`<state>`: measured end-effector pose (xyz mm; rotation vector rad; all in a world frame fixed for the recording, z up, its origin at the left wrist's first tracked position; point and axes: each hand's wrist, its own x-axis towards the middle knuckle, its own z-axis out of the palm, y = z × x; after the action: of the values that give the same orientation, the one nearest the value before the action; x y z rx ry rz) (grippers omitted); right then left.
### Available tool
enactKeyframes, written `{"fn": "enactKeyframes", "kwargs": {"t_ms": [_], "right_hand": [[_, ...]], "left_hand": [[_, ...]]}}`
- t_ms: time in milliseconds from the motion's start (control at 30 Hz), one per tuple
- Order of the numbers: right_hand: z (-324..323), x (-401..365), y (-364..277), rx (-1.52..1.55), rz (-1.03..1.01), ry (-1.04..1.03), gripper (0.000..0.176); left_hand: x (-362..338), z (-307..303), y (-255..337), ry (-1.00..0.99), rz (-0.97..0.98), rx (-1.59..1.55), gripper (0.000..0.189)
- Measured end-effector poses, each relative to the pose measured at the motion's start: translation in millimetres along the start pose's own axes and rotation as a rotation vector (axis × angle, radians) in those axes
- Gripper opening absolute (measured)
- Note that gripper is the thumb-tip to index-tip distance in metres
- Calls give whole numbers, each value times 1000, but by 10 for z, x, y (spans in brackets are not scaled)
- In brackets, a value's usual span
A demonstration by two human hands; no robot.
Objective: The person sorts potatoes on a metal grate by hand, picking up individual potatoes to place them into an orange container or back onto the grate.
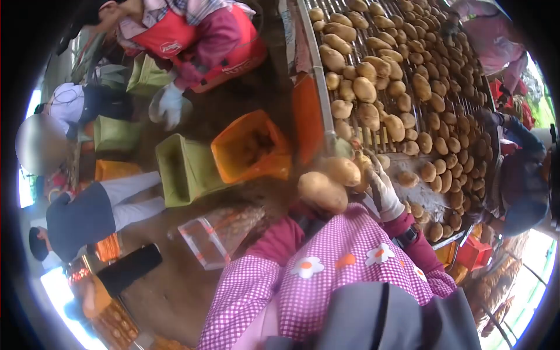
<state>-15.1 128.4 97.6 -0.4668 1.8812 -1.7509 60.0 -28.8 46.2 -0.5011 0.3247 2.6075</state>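
Note:
Two large potatoes (322, 192) are bunched in front of my chest, at the end of my left sleeve (277, 240). They hide my left hand, so its fingers cannot be made out. Just right of them, my right hand (382, 189) wears a pale, soiled glove, with its fingers curled against a potato (363, 177) that is partly hidden. Both hands are at the near edge of a slatted sorting table (382, 139), where many loose potatoes (364, 90) lie.
Left of the table stand an orange crate (248, 146) and a green crate (178, 169). A clear-sided container (204, 242) is on the ground. A co-worker in a red apron (169, 41) is at upper left. Other people stand at far left and along the table's right side.

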Motion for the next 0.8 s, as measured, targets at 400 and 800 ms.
{"fn": "enactKeyframes", "kwargs": {"t_ms": [400,800], "right_hand": [[-412,-810,266,24,395,291,46],[-268,-1448,400,53,593,496,36]], "left_hand": [[-1401,-1696,1738,390,574,-90,59],[-1330,-2541,2166,380,562,-58,67]]}}
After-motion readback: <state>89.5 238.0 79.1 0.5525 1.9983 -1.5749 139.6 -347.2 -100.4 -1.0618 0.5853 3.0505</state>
